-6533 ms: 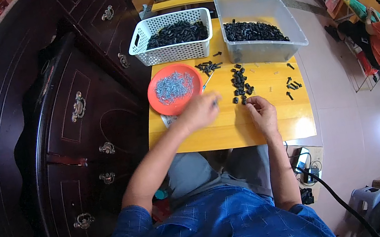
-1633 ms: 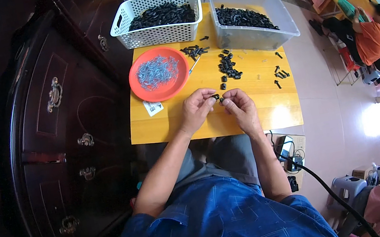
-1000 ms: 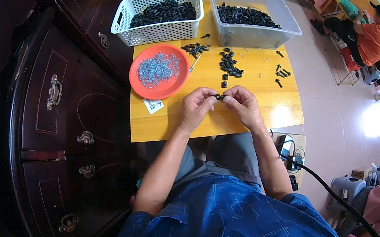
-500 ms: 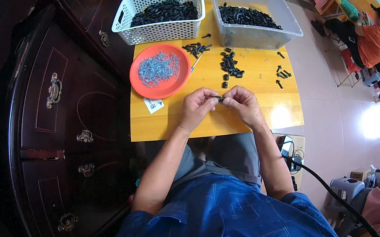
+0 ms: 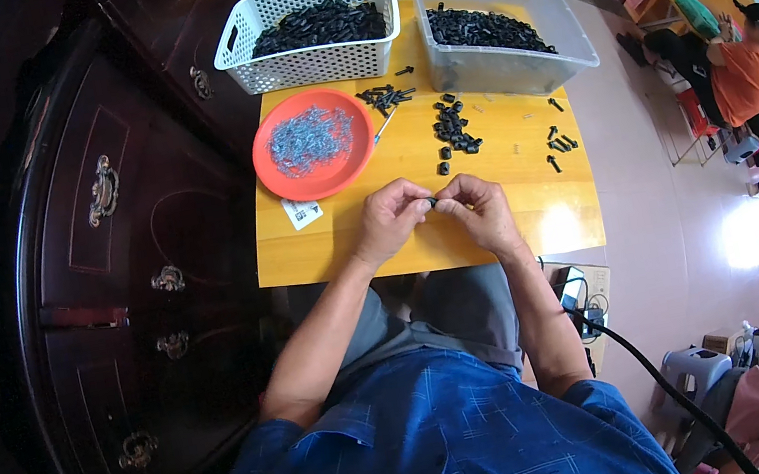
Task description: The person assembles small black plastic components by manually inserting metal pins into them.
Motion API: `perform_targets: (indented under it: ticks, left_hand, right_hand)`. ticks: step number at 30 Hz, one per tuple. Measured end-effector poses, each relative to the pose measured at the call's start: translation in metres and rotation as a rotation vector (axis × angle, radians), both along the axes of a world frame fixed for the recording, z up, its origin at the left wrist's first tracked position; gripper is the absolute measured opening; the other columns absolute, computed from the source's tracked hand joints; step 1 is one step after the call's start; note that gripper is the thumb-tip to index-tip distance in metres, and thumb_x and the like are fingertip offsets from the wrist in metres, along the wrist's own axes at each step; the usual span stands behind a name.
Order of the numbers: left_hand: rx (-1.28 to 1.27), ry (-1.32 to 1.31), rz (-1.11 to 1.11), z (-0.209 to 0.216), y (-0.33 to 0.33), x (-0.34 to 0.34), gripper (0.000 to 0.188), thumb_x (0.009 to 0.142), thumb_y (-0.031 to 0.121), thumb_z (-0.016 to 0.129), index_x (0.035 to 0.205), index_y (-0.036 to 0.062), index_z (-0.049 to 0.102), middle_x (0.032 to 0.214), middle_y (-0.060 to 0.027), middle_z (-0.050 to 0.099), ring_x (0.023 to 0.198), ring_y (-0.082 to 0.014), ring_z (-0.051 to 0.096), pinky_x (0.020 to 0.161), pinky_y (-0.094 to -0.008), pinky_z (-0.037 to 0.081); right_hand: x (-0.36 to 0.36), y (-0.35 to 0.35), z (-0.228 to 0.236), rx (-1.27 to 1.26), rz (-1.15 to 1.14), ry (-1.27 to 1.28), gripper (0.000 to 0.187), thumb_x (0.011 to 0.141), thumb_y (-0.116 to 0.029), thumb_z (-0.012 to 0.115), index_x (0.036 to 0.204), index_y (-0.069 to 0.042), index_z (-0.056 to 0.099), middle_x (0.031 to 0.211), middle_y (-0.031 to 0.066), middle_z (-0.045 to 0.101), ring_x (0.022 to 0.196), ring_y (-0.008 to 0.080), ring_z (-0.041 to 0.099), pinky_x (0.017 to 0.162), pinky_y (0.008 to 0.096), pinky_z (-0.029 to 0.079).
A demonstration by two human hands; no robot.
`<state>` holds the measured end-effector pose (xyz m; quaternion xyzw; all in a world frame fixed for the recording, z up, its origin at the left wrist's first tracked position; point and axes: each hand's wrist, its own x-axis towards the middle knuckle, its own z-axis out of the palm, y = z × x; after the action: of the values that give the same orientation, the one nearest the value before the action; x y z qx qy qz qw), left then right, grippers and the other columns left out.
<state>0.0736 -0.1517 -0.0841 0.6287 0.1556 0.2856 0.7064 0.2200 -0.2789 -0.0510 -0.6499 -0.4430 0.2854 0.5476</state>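
Observation:
Over the near part of the yellow table [image 5: 352, 252], my left hand [image 5: 390, 220] and my right hand [image 5: 482, 211] meet fingertip to fingertip. Both pinch a small black part [image 5: 432, 202], mostly covered by the fingers, so its exact shape is hidden. Just beyond the hands lies a loose pile of short black caps [image 5: 454, 127]. Left of that pile, a red plate [image 5: 345, 170] holds many small, clear bluish pieces. Several black stemmed pieces [image 5: 386, 99] are heaped beside the plate, next to a thin pen-like stick [image 5: 386, 124]. More of these stemmed pieces [image 5: 563, 143] lie at the right.
A white perforated basket [image 5: 309, 69] and a clear plastic bin [image 5: 514, 76], both with black parts, stand along the far side. A white card [image 5: 303, 212] lies by the plate. Dark wooden cabinets [image 5: 99, 256] flank the left. Other people [image 5: 743, 76] sit at the right.
The whole view has shifted slightly, moving the table items a little to the left. Both hands keep pinching the black part, with only small finger movement.

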Motion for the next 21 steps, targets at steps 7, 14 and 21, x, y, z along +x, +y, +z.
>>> perform_targets:
  ticks: [7,14,21]
  left_hand:
    - [0.151,0.028,0.010,-0.002,0.000,0.001,0.005,0.095,0.003,0.065,0.099,0.0013,0.068,0.082,0.0003,0.068,0.071,-0.0045,0.061,0.064,-0.0229,0.051]
    - [0.341,0.062,0.073,0.025,-0.009,-0.002,0.023,0.093,0.001,0.064,0.115,0.0008,0.068,0.089,-0.0063,0.069,0.076,-0.0145,0.065,0.072,-0.0285,0.054]
    - [0.983,0.102,0.203,0.077,-0.020,-0.007,0.045,0.080,0.001,0.069,0.125,0.0026,0.064,0.103,-0.0121,0.069,0.091,-0.0281,0.069,0.079,-0.0384,0.057]
  right_hand:
    - [-0.001,-0.002,-0.020,0.020,0.001,0.205,0.005,0.095,-0.003,0.071,0.097,-0.001,0.067,0.088,-0.0011,0.069,0.081,0.0059,0.064,0.074,0.0225,0.052]
    - [-0.007,-0.003,-0.010,-0.009,0.062,0.426,0.012,0.099,-0.009,0.068,0.109,-0.002,0.066,0.094,0.0004,0.070,0.086,0.0073,0.064,0.080,0.0230,0.052]
    - [-0.017,-0.006,-0.006,0.066,0.064,0.719,0.014,0.098,-0.013,0.069,0.109,-0.004,0.067,0.094,0.0013,0.070,0.083,0.0097,0.065,0.081,0.0252,0.053]
